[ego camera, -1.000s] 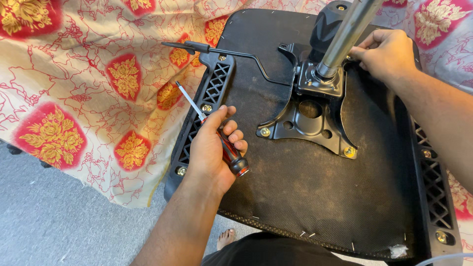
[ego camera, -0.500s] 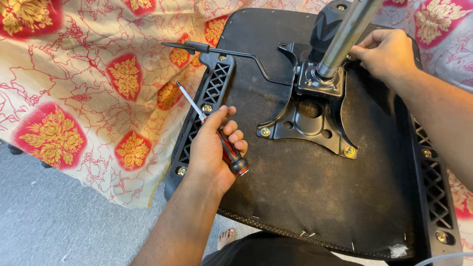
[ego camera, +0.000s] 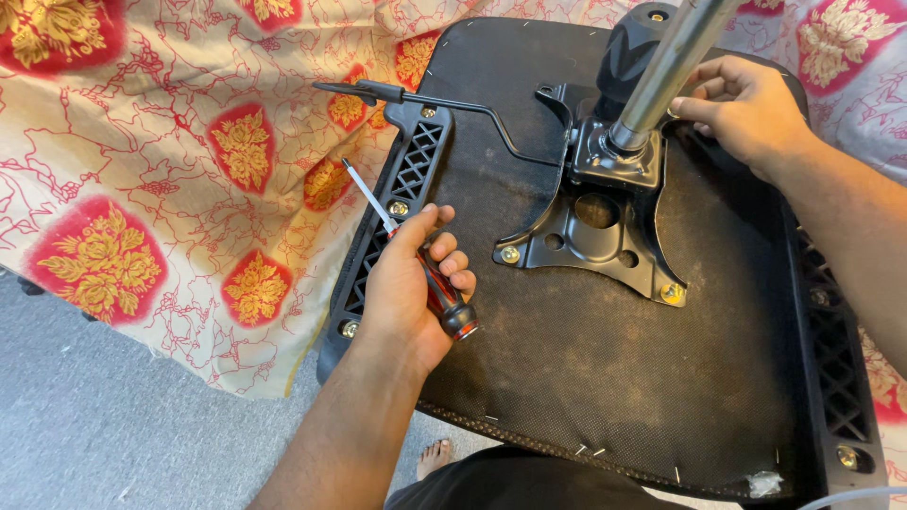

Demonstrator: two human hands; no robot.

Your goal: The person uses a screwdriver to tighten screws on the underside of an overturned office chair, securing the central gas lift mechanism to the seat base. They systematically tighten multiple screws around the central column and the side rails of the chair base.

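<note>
- I see the screwdriver (ego camera: pixel 427 274) in my left hand (ego camera: pixel 408 293), fingers wrapped round its red-and-black handle, shaft pointing far-left over the black arm bracket (ego camera: pixel 402 194).
- My right hand (ego camera: pixel 746 109) rests curled against the metal mounting plate (ego camera: pixel 605 222) at the base of the chrome cylinder (ego camera: pixel 671 66), probably steadying it; what it pinches, I cannot tell.
- The upturned chair seat (ego camera: pixel 586 359) lies on a floral bedsheet (ego camera: pixel 170 170), its underside and brass-coloured bolts facing up within reach.
- A thin lever (ego camera: pixel 453 102) juts left from the plate.
</note>
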